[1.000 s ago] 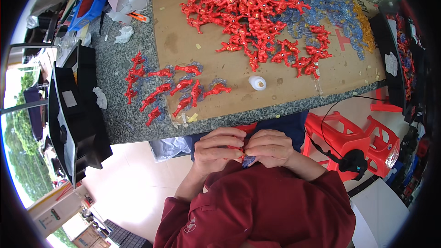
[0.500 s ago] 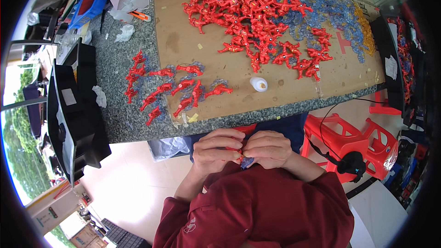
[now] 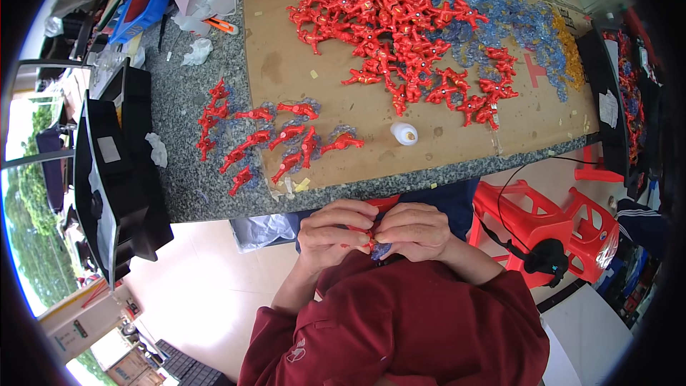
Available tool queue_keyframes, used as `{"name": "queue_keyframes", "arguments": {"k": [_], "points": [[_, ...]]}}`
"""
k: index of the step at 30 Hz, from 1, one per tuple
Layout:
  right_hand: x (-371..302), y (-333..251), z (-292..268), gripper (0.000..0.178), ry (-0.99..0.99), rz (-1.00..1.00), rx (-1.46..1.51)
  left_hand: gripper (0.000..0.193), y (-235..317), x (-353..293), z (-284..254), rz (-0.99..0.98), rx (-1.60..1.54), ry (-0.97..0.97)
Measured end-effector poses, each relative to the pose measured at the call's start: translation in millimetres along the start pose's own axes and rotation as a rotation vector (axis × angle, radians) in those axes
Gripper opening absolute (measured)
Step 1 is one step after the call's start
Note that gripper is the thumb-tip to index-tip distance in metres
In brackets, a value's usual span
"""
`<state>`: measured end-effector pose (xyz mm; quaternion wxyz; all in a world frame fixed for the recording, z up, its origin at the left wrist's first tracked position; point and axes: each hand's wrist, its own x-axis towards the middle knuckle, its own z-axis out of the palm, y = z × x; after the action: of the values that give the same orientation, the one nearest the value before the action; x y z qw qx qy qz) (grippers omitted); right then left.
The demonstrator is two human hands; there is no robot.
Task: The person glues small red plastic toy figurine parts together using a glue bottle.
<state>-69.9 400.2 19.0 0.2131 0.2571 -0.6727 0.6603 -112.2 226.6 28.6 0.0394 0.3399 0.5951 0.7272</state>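
Red plastic with a translucent blue part: a small figure, held just beyond the near edge of the granite desk, in front of a maroon top. Left grip closed, fingers curled around the red portion, thumb side toward the middle. Right grip also closed, fingertips pinching the same figure close to its blue part, almost meeting the other hand. Exact contact points impossible to tell behind the fingers.

On the desk, a flat sheet of brown cardboard. Toward its far side, a dense heap of red figures, spilling toward the near side in loose clumps. To the right of the heap, partly touching it, a spread of translucent blue pieces, bordered at the far right by amber pieces. At the left, across cardboard edge and bare granite, a looser group of red figures with blue parts. Between group and clumps, near the front, a small white bottle.

Farther left on the granite, an orange cutter near crumpled white tissue. Beyond the left edge, a black bin; at lower right, red stools.
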Motion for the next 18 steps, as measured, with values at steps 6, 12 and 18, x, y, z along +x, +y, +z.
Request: {"name": "queue_keyframes", "arguments": {"k": [6,12,18], "points": [[5.6,0.3,3.2,0.035,-0.02,0.112,0.03,0.022,8.0,-3.4,-10.0,-0.018,0.024,0.049],[12.0,-4.0,-15.3,0.042,-0.017,0.225,-0.19,0.019,43.3,-16.4,-55.0,-0.033,0.428,0.146],[6.6,-1.7,-30.7,0.035,0.185,0.304,-0.198,0.022,83.2,-20.3,-121.2,-0.136,1.289,0.334]]}}
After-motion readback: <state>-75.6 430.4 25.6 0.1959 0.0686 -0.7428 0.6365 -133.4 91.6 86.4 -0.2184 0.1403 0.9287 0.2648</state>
